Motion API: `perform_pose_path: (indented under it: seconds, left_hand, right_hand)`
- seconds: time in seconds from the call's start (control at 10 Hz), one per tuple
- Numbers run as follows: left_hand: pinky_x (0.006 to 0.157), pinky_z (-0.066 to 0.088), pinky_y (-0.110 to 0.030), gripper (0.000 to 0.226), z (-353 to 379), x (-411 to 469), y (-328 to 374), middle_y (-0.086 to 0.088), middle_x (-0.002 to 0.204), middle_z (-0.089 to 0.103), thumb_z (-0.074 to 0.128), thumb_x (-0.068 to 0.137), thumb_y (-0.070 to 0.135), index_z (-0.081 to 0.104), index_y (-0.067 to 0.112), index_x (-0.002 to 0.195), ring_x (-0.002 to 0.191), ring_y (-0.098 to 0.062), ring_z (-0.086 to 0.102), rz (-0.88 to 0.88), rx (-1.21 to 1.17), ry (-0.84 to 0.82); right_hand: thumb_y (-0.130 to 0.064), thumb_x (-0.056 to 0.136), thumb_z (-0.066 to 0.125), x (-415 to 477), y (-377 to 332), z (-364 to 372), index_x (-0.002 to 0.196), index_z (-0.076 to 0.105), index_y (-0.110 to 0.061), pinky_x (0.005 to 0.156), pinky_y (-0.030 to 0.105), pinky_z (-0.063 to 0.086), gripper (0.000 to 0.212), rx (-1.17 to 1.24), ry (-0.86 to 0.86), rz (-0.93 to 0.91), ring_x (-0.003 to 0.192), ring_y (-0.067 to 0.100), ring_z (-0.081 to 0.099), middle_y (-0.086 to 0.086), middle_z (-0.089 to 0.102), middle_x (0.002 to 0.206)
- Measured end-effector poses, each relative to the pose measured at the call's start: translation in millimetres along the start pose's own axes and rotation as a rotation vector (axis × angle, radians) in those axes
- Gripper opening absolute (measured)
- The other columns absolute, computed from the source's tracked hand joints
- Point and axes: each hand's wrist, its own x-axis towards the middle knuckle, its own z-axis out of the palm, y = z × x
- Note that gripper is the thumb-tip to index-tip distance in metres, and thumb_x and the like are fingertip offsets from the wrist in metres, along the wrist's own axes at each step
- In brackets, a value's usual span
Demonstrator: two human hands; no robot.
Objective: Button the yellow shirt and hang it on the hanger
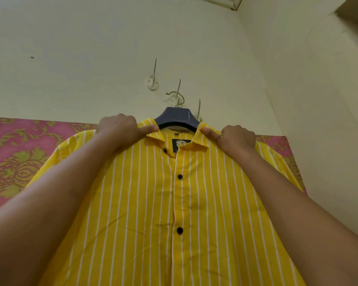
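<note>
Hanging step, looks near done: yellow shirt (174, 203), visible placket buttoned, sits on the blue hanger (178, 117), which appears caught on the wall hook (179, 89). Left hand (120, 129) and right hand (237, 137) both grip shoulder fabric beside the collar. Next: square shoulders, release.

One shirt (145, 203), one hanger (177, 117), perhaps three hooks (153, 81)

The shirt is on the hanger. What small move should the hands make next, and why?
Probably let go. The shirt looks buttoned below the collar, sits on the hanger, whose hook seems caught on a wall hook; left hand and right hand only grip its shoulders.
</note>
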Motion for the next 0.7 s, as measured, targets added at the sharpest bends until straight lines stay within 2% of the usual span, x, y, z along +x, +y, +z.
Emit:
perform_pose_path:
  seconds: [0.1, 0.2, 0.3, 0.4, 0.5, 0.6, 0.7]
  left_hand:
    - [0.063, 0.037, -0.033, 0.078, 4.9, -6.5, 6.2, -0.005, 0.067, 0.050, 0.021, 0.076, 0.081, 0.051, 0.010, 0.071, 0.070, -0.026, 0.051, -0.018, 0.033, 0.080]
    - [0.063, 0.035, -0.033, 0.077, 7.6, -12.0, 9.4, -0.009, 0.075, 0.053, 0.021, 0.079, 0.079, 0.056, 0.010, 0.074, 0.072, -0.029, 0.051, -0.016, 0.070, 0.160]
    - [0.062, 0.033, -0.033, 0.074, 12.9, -19.3, 9.8, -0.015, 0.084, 0.063, 0.023, 0.085, 0.071, 0.061, 0.008, 0.085, 0.072, -0.031, 0.054, 0.013, 0.118, 0.254]
    - [0.067, 0.036, -0.038, 0.061, 18.5, -29.4, 7.9, -0.021, 0.096, 0.065, 0.032, 0.090, 0.061, 0.057, 0.006, 0.098, 0.087, -0.037, 0.060, 0.037, 0.086, 0.376]
    - [0.086, 0.036, -0.046, 0.055, 29.7, -49.5, 6.0, -0.022, 0.109, 0.059, 0.037, 0.090, 0.056, 0.052, 0.007, 0.111, 0.102, -0.038, 0.055, 0.077, 0.021, 0.382]
    - [0.107, 0.022, -0.051, 0.058, 35.0, -81.3, 1.2, -0.018, 0.134, 0.047, 0.038, 0.090, 0.055, 0.042, 0.014, 0.130, 0.125, -0.035, 0.042, 0.101, -0.073, 0.354]
    - [0.113, 0.010, -0.050, 0.058, 40.9, -132.0, 0.3, -0.011, 0.146, 0.036, 0.034, 0.090, 0.056, 0.038, 0.021, 0.136, 0.139, -0.029, 0.027, 0.123, -0.140, 0.318]
  right_hand:
    - [-0.073, 0.083, 0.022, -1.2, 2.5, 17.0, 0.092, 0.064, -0.008, 0.073, 0.035, 0.036, 0.078, 0.034, 0.022, 0.016, 0.099, 0.035, 0.059, 0.017, 0.065, 0.104]
    - [-0.067, 0.088, 0.025, -9.0, 3.4, 31.3, 0.118, 0.057, -0.008, 0.092, 0.041, 0.037, 0.074, 0.076, 0.046, 0.034, 0.113, 0.035, 0.053, 0.019, 0.060, 0.119]
    - [-0.062, 0.090, 0.027, -17.0, 5.0, 40.8, 0.126, 0.048, -0.005, 0.102, 0.044, 0.028, 0.070, 0.115, 0.066, 0.035, 0.122, 0.036, 0.043, 0.019, 0.053, 0.130]
    - [-0.067, 0.083, 0.016, -30.9, 8.2, 43.6, 0.133, 0.041, -0.006, 0.109, 0.045, 0.019, 0.083, 0.143, 0.126, 0.008, 0.129, 0.034, 0.038, 0.019, 0.046, 0.137]
    - [-0.064, 0.082, 0.017, -63.9, 10.9, 43.0, 0.143, 0.026, -0.012, 0.115, 0.047, 0.002, 0.081, 0.168, 0.070, -0.025, 0.142, 0.032, 0.017, 0.016, 0.026, 0.152]
    - [-0.069, 0.079, 0.008, -109.2, 10.7, 37.0, 0.145, 0.022, -0.018, 0.115, 0.049, -0.004, 0.085, 0.214, 0.007, -0.063, 0.145, 0.029, 0.005, 0.012, 0.014, 0.156]
    - [-0.069, 0.077, 0.004, -166.7, 9.9, 31.7, 0.146, 0.022, -0.021, 0.115, 0.050, -0.003, 0.086, 0.236, -0.051, -0.070, 0.145, 0.028, 0.005, 0.010, 0.014, 0.156]
